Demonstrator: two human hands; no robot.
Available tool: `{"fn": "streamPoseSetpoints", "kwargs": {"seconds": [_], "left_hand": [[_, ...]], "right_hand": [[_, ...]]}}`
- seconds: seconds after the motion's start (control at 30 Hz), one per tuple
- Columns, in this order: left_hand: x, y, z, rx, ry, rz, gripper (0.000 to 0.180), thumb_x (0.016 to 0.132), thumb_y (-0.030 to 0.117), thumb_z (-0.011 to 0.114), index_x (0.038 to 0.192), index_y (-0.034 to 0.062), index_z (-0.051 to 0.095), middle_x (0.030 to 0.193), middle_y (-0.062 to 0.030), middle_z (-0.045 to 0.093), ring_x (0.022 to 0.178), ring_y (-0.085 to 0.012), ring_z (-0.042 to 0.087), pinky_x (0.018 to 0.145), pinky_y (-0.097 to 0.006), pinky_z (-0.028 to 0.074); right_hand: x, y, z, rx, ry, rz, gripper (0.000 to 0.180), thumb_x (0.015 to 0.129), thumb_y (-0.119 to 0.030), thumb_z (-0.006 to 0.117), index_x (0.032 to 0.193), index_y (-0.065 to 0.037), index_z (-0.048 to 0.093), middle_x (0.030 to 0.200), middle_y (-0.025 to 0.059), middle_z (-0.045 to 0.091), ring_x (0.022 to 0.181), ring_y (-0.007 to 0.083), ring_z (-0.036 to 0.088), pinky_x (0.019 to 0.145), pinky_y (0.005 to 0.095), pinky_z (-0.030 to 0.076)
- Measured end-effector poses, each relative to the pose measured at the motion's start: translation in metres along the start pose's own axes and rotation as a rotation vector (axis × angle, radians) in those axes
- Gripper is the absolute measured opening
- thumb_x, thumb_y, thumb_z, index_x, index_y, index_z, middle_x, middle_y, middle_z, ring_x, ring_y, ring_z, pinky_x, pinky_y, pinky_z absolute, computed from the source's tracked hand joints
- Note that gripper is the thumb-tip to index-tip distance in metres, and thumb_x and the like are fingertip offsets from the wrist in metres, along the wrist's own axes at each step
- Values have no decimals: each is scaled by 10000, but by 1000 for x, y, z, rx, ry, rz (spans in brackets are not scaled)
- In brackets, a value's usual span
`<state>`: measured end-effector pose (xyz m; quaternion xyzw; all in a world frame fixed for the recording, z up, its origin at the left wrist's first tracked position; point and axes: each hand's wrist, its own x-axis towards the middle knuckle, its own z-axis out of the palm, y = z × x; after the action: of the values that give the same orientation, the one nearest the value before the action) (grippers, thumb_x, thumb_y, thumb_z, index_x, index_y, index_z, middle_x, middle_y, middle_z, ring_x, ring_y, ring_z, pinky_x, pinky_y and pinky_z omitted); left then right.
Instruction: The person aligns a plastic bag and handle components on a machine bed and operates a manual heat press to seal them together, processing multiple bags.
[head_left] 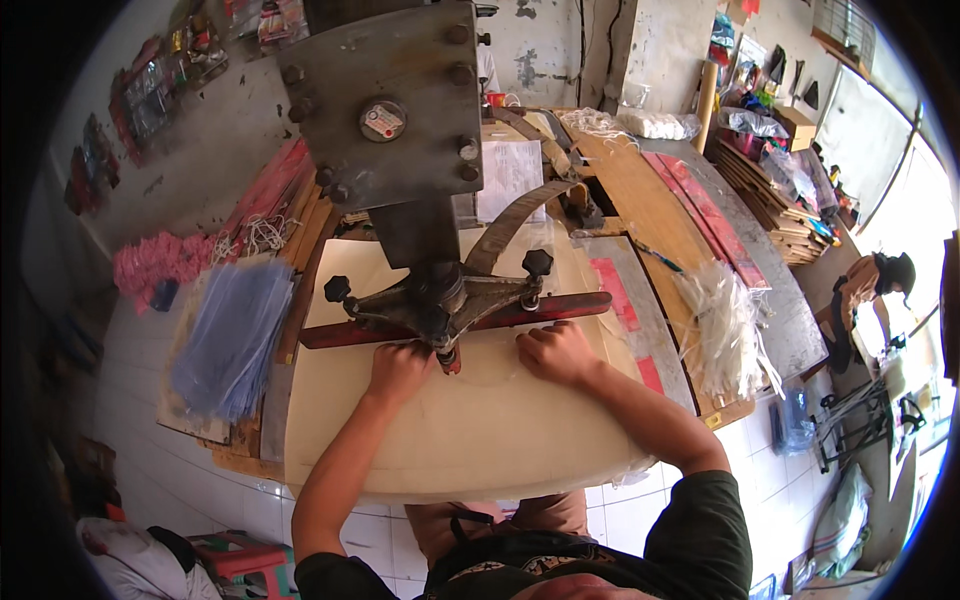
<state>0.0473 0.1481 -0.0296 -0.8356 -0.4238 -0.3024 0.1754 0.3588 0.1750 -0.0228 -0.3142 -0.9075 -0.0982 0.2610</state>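
Before me a large cream sheet [480, 440] lies over the table, its front edge reaching to my waist. Above it hangs a dark metal machine head [390, 110] with a bracket of several arms [437, 300] and black knobs [538, 262]. A long dark red bar [550, 309] runs crosswise under the bracket, low over the sheet. My left hand [402, 368] is closed right by the bar, left of the bracket's centre. On the other side my right hand [560, 352] is closed in a fist against the sheet, just in front of the bar. What their fingers hold, if anything, is hidden.
Bluish clear plastic bags [235, 335] lie in a pile at left, beside pink twine [165, 262]. A bundle of white plastic strips [725, 335] and red strips [710, 215] lie at right. A red and green stool [240, 560] stands at lower left.
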Motion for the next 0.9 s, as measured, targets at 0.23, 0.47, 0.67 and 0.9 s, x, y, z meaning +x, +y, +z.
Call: {"fn": "streamPoseSetpoints", "kwargs": {"seconds": [0.23, 0.47, 0.67, 0.9], "left_hand": [[-12, -5, 8, 56, -43, -36, 108, 632, 117, 755, 731, 84, 728, 669, -84, 683, 578, -278, 671, 552, -400, 547], [-8, -4, 12, 97, -17, -12, 318, 650, 116, 767, 956, 28, 755, 993, -143, 731, 854, -321, 716, 710, -412, 595], [-9, -1, 5, 112, -45, -57, 384, 651, 138, 786, 1009, 7, 747, 1091, -177, 720, 934, -339, 713, 775, -435, 593], [-7, -2, 6, 70, 42, 23, 72, 745, 143, 756, 736, 81, 720, 647, -78, 672, 557, -263, 671, 553, -401, 558]], "right_hand": [[0, -1, -5, 50, -59, 13, 90, 834, -162, 624, 824, -73, 613, 742, 51, 663, 624, 247, 687, 529, 411, 537], [-2, 5, -2, 95, -50, 24, 72, 816, -144, 625, 818, -74, 608, 736, 50, 665, 621, 244, 686, 527, 405, 532], [0, 3, -2, 73, -31, 16, 76, 819, -156, 631, 829, -82, 616, 721, 48, 656, 621, 247, 687, 542, 407, 536], [-2, 5, 6, 25, 5, -15, 100, 826, -177, 658, 818, -94, 603, 681, 52, 633, 566, 251, 662, 534, 399, 520]]}}
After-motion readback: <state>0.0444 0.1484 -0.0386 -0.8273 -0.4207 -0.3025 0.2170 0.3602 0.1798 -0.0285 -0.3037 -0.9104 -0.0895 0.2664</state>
